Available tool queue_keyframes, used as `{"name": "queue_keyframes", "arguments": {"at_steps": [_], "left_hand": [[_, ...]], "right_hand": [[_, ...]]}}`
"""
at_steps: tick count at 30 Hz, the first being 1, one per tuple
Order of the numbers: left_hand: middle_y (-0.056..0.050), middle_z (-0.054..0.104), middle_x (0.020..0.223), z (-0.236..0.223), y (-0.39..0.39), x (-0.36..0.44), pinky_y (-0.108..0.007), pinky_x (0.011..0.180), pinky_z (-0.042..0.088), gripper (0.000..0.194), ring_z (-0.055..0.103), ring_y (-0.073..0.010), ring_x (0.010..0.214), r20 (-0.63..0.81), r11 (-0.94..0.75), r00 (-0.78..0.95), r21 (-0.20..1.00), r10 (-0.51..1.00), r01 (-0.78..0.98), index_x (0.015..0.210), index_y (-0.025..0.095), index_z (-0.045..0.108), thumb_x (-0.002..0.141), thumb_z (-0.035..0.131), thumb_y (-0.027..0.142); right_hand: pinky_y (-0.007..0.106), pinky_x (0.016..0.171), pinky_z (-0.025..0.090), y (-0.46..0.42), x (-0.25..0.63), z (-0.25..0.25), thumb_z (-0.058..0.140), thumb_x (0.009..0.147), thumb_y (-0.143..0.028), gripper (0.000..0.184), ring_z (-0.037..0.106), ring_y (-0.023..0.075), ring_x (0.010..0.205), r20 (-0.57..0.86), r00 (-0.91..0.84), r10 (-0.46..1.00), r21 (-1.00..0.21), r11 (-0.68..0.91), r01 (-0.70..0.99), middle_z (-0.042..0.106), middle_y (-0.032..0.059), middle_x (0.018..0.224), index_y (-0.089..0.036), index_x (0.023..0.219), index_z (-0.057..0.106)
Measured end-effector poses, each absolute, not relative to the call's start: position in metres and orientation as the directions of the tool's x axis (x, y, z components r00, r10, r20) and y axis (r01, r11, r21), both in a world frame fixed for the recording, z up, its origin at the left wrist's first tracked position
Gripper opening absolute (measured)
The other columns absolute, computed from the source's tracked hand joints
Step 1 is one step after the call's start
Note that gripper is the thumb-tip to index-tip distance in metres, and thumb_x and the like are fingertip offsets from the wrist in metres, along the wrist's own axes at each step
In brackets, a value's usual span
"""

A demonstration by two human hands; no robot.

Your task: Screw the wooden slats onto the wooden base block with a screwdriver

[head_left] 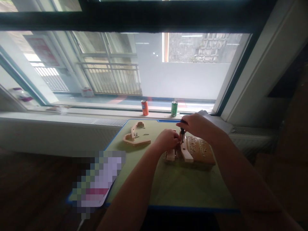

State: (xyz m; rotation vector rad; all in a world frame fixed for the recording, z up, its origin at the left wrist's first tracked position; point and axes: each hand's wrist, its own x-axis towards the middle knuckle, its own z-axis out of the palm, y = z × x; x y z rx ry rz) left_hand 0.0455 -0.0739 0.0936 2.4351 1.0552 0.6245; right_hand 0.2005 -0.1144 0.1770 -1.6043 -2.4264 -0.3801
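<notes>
My right hand (190, 123) is wrapped round the black handle of a screwdriver (182, 132), held upright with its shaft pointing down. The shaft's lower end meets a pale, bent wooden piece (187, 154) with a dark hole in it. Close to the shaft, my left hand (169, 139) has its fingers curled together at the wood; what they pinch is hidden. Beneath that hand lies another pale wooden piece (170, 155). To the right, under clear plastic, is a brown board (203, 154) bearing rows of small metal bits.
On the green table (134, 163), bent wooden pieces (137, 141) lie at the left near a few small screws (146, 134). An orange can (144, 107) and a green can (174, 108) stand on the windowsill. A blurred-out flat object (103, 183) overlaps the left edge.
</notes>
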Motion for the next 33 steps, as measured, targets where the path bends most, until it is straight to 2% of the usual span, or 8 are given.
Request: {"name": "queue_keyframes", "arguments": {"at_steps": [4,7,13,18,21,25,29,33], "left_hand": [[-0.001,0.067,0.076,0.094,-0.075,0.045,-0.024,0.065,0.041,0.031,0.053,-0.0125,0.066,0.245,-0.641,0.623,0.529,0.743,0.557,0.083,0.021,0.074,0.068,0.046,0.020],[-0.001,0.067,0.078,0.095,-0.076,0.045,-0.024,0.067,0.042,0.031,0.054,-0.0131,0.069,0.230,-0.630,0.622,0.536,0.749,0.562,0.083,0.021,0.074,0.069,0.046,0.021],[-0.003,0.066,0.078,0.092,-0.074,0.046,-0.024,0.066,0.042,0.031,0.054,-0.0131,0.068,0.243,-0.630,0.609,0.526,0.755,0.571,0.085,0.019,0.074,0.069,0.047,0.021],[-0.001,0.066,0.078,0.091,-0.074,0.046,-0.023,0.065,0.041,0.032,0.053,-0.0126,0.066,0.271,-0.648,0.607,0.504,0.747,0.572,0.084,0.021,0.074,0.070,0.045,0.020],[-0.002,0.067,0.078,0.093,-0.076,0.047,-0.023,0.066,0.042,0.032,0.054,-0.0132,0.069,0.253,-0.634,0.601,0.500,0.758,0.590,0.084,0.021,0.074,0.069,0.046,0.019],[-0.001,0.067,0.080,0.093,-0.076,0.047,-0.023,0.066,0.042,0.031,0.055,-0.0135,0.070,0.252,-0.636,0.603,0.501,0.757,0.588,0.085,0.021,0.074,0.069,0.047,0.018],[-0.001,0.067,0.076,0.089,-0.074,0.047,-0.023,0.065,0.041,0.029,0.055,-0.0130,0.067,0.286,-0.655,0.604,0.489,0.744,0.576,0.084,0.021,0.074,0.071,0.048,0.022],[-0.002,0.067,0.074,0.086,-0.072,0.047,-0.024,0.063,0.041,0.029,0.054,-0.0126,0.065,0.304,-0.673,0.611,0.473,0.731,0.569,0.083,0.020,0.074,0.073,0.047,0.022]], "right_hand": [[0.028,0.052,0.028,-0.104,0.201,0.172,0.029,0.082,-0.066,0.065,0.051,0.0153,0.053,0.370,-0.320,0.872,0.172,0.275,0.946,0.060,0.0089,0.058,-0.014,0.066,0.065],[0.028,0.054,0.031,-0.103,0.207,0.170,0.030,0.081,-0.068,0.066,0.053,0.0164,0.054,0.383,-0.283,0.879,0.154,0.242,0.958,0.061,0.0096,0.060,-0.014,0.067,0.066],[0.026,0.063,0.037,-0.114,0.212,0.174,0.038,0.090,-0.037,0.035,0.057,0.0150,0.070,0.335,-0.397,0.855,-0.072,0.443,0.894,0.066,0.0077,0.088,-0.018,0.110,0.059],[0.025,0.069,0.038,-0.120,0.212,0.180,0.039,0.089,-0.029,0.029,0.056,0.0159,0.081,0.279,-0.513,0.812,-0.090,0.554,0.827,0.064,0.0086,0.094,-0.016,0.101,0.061],[0.024,0.065,0.037,-0.120,0.213,0.182,0.040,0.088,-0.029,0.028,0.056,0.0139,0.076,0.243,-0.542,0.804,-0.106,0.578,0.809,0.065,0.0052,0.091,-0.018,0.102,0.062],[0.026,0.057,0.032,-0.114,0.213,0.181,0.044,0.086,-0.041,0.033,0.052,0.0128,0.059,0.260,-0.456,0.851,0.006,0.471,0.882,0.064,0.0035,0.069,-0.018,0.089,0.067],[0.028,0.053,0.028,-0.107,0.208,0.175,0.041,0.081,-0.061,0.055,0.052,0.0166,0.057,0.337,-0.336,0.879,0.174,0.293,0.940,0.061,0.0082,0.060,-0.015,0.069,0.067],[0.028,0.051,0.027,-0.105,0.208,0.172,0.033,0.078,-0.070,0.066,0.051,0.0169,0.055,0.381,-0.279,0.881,0.185,0.223,0.957,0.060,0.0091,0.059,-0.015,0.066,0.067]]}}
